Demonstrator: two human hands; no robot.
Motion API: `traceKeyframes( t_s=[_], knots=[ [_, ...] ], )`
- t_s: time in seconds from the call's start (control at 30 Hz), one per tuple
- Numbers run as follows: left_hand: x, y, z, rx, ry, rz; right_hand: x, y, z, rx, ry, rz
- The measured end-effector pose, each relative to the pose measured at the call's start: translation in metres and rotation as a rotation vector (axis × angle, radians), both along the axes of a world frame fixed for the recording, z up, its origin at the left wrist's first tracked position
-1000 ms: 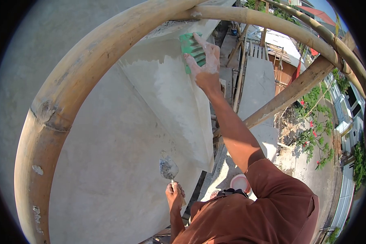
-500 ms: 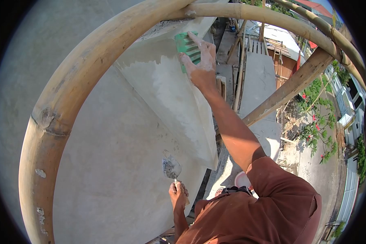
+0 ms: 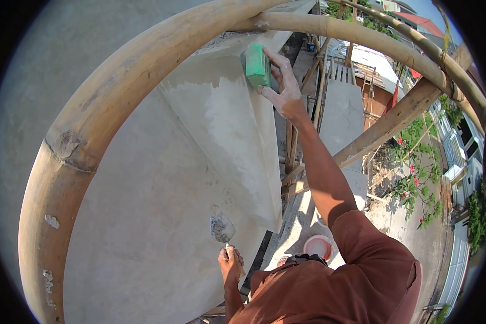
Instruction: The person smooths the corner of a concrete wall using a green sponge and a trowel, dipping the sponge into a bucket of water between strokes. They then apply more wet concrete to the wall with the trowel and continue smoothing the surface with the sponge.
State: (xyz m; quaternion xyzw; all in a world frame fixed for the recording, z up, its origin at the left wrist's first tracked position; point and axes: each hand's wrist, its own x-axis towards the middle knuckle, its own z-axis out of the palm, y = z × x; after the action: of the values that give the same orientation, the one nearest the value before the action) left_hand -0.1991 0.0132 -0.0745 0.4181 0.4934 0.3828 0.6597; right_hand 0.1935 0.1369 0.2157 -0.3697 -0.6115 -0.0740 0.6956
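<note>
Plaster-smeared, my right hand (image 3: pixel 286 92) grips a green block-shaped float (image 3: pixel 257 66) by its edges. The float is tilted on the outer edge of the pale plastered ledge (image 3: pixel 232 135), near its upper corner. A darker, damp-looking band of plaster crosses the ledge left of it. Lower down, my left hand (image 3: pixel 231 264) is wrapped around the handle of a small pointed trowel (image 3: pixel 221 229). Grey mortar coats the trowel's blade, which points up in front of the smooth grey wall (image 3: pixel 146 232).
A thick bamboo pole (image 3: pixel 86 124) curves across the left and top. Another slanting pole (image 3: pixel 389 121) stands right of my arm. Below are a pink bucket (image 3: pixel 318 247) and a concrete walkway (image 3: pixel 342 108). A flowering shrub (image 3: pixel 416 178) grows at the right.
My right hand has shifted slightly right and turned the float, so its smooth side shows instead of its ridges. The view has moved a little, and more of the pink bucket shows.
</note>
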Motion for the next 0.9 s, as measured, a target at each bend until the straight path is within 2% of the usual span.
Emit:
traceKeyframes(
  t_s=[0.23,0.33,0.4,0.5,0.63,0.7,0.8,0.9],
  knots=[
    [0.004,0.001,-0.003,0.018,0.043,-0.025,-0.007,-0.005,0.010,-0.001,-0.072,-0.013],
    [0.006,0.002,-0.003,0.013,0.031,-0.022,-0.005,-0.006,0.009,-0.071,-0.143,-0.082],
    [0.005,0.002,-0.004,0.003,0.029,-0.020,-0.005,-0.004,0.003,-0.061,-0.063,-0.191],
    [0.005,0.002,-0.003,0.008,0.032,-0.021,0.002,-0.003,-0.003,-0.093,-0.083,-0.311],
    [0.008,0.002,0.000,0.010,0.034,-0.026,-0.002,-0.003,0.009,0.025,-0.018,-0.183],
    [0.009,0.002,0.003,0.004,0.030,-0.009,-0.005,-0.008,0.019,0.000,-0.191,-0.292],
    [0.009,0.002,0.003,0.008,0.023,-0.008,0.007,-0.002,0.008,-0.077,-0.180,-0.399],
    [0.009,0.002,0.001,0.005,0.035,-0.006,0.009,-0.005,-0.001,-0.096,-0.113,-0.372]
  ],
)
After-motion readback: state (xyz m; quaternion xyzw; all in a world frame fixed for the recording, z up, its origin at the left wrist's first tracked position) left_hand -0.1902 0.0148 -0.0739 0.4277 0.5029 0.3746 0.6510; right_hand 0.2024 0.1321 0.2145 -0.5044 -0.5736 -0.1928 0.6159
